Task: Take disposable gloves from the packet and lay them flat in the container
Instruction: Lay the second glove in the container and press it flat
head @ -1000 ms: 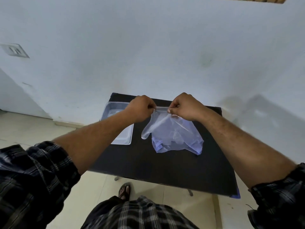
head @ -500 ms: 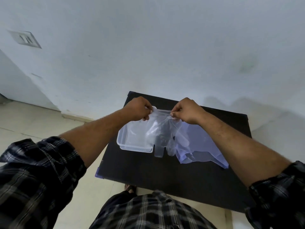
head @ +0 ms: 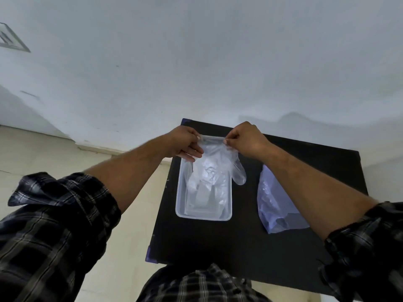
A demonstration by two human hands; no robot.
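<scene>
A clear disposable glove (head: 214,168) hangs stretched by its cuff over the clear plastic container (head: 181,211) on the black table. My left hand (head: 185,142) pinches the cuff's left corner and my right hand (head: 245,139) pinches the right corner. The glove's fingers droop into the container and its thumb (head: 238,174) hangs over the container's right rim. More clear plastic, perhaps other gloves, lies in the container under it. The bluish glove packet (head: 273,203) lies flat on the table to the right, partly hidden by my right forearm.
The black table (head: 218,240) stands against a pale wall; its left edge runs close beside the container. Beige floor lies to the left. My checked shirt and lap fill the bottom of the view.
Both hands carried the glove left from above the packet to over the container, and its fingers now droop inside. The camera view also shifted, so the table sits further right.
</scene>
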